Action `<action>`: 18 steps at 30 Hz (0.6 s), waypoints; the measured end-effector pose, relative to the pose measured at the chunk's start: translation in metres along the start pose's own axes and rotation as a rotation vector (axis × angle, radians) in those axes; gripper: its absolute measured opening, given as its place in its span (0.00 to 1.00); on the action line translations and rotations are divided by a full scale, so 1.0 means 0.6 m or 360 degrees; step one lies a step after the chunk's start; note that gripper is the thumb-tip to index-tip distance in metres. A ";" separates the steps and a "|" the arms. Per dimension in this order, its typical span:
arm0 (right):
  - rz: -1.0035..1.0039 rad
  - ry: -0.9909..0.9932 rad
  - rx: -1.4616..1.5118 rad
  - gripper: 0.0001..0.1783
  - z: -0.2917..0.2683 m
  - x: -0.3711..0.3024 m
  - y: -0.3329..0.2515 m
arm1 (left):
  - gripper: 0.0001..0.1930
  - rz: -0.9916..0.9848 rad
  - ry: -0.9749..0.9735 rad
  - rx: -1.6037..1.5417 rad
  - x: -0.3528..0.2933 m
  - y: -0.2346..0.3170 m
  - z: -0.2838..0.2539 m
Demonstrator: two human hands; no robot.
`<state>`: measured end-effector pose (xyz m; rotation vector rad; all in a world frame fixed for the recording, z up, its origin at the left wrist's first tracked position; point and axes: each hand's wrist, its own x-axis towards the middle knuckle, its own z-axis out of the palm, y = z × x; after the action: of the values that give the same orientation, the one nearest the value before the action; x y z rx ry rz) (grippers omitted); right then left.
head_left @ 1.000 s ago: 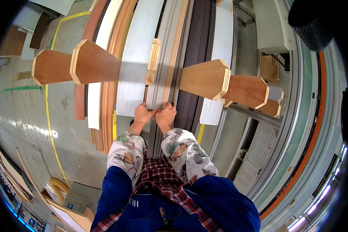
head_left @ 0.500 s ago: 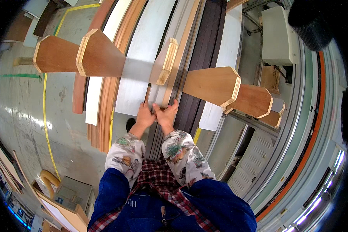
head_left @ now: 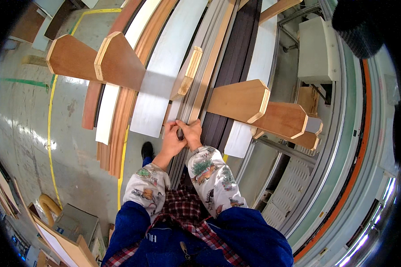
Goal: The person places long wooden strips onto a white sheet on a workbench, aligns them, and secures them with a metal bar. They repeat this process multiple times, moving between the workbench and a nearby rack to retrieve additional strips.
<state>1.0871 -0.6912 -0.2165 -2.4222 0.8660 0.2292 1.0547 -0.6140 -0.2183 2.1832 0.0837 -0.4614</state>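
Long grey grooved strips (head_left: 177,162) run from the rack toward my body, between my forearms. My left hand (head_left: 172,141) is closed at their left side, its thumb and fingers curled in. From the right, my right hand (head_left: 192,134) is closed over the same strips, with its fingertips close to those of the left. The undersides of the strips and some of my fingers are hidden. A light wood-coloured strip (head_left: 205,91) lies just right of the grey ones, and a wide white board (head_left: 152,104) lies to their left.
Angled wooden divider arms (head_left: 238,100) stick up between the stacks, with more at the left (head_left: 118,60). Dark brown strips (head_left: 236,58) and another white board (head_left: 239,138) lie to the right. Brown mouldings (head_left: 124,129) lie left. Beyond is a machine frame (head_left: 363,147).
My left hand has shifted slightly down and right, its fingers more curled. My right hand's fingers have drawn in around the strips. The view has shifted a little, showing more of my shoe.
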 end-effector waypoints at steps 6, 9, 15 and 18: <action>-0.0063 -0.0383 0.0237 0.33 -0.056 -0.020 0.034 | 0.25 -0.0208 -0.0204 -0.0061 -0.007 -0.025 0.024; -0.0194 -0.0528 0.0126 0.35 -0.069 -0.065 0.074 | 0.25 -0.0316 -0.0317 -0.0056 -0.043 -0.035 0.041; -0.0536 -0.1337 -0.0484 0.42 -0.178 -0.212 0.083 | 0.26 -0.0182 -0.0122 -0.0321 -0.221 -0.066 0.057; -0.0433 -0.1569 -0.0309 0.46 -0.225 -0.213 0.089 | 0.21 -0.0525 -0.0264 -0.0343 -0.339 -0.035 -0.007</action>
<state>0.9509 -0.7316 -0.0851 -2.1287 0.0644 1.2958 0.8622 -0.5767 -0.1598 1.9162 0.3889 -0.7806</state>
